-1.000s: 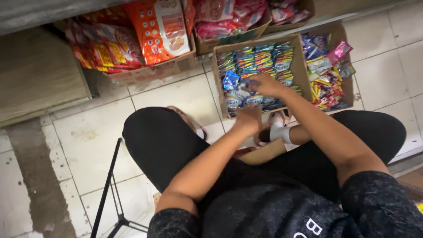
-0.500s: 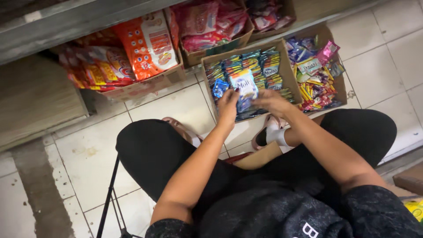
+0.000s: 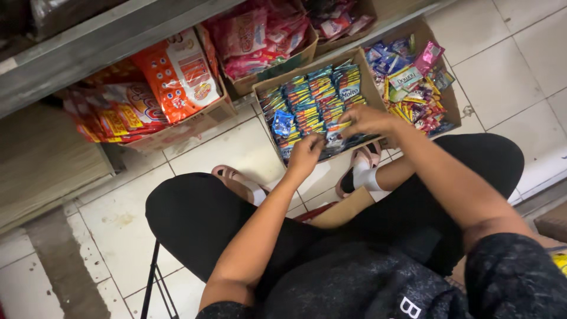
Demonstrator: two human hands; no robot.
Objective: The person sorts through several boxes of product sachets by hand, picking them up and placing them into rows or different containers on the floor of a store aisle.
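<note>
An open cardboard box [image 3: 368, 84] on the tiled floor holds rows of small blue and multicoloured sachets [image 3: 313, 100]. Both my hands are at its near end. My left hand [image 3: 304, 155] is curled, pinching a blue sachet [image 3: 332, 139] at the front row. My right hand [image 3: 367, 120] reaches in from the right, its fingers closed on the same sachet's upper part. The sachet sits low among the others, partly hidden by my fingers. My knees in black trousers frame the box.
A second box [image 3: 453, 101] of mixed bright sachets stands to the right. Behind are a box of pink packs [image 3: 254, 41], a box of orange packs [image 3: 177, 74] and a grey shelf edge [image 3: 88, 56]. My sandalled feet [image 3: 236, 180] rest by the box. A black stool leg [image 3: 155, 277] shows below.
Half a second ago both hands held a blue sachet up over the box. Now they have come down and forward, with the sachet low at the box's near end.
</note>
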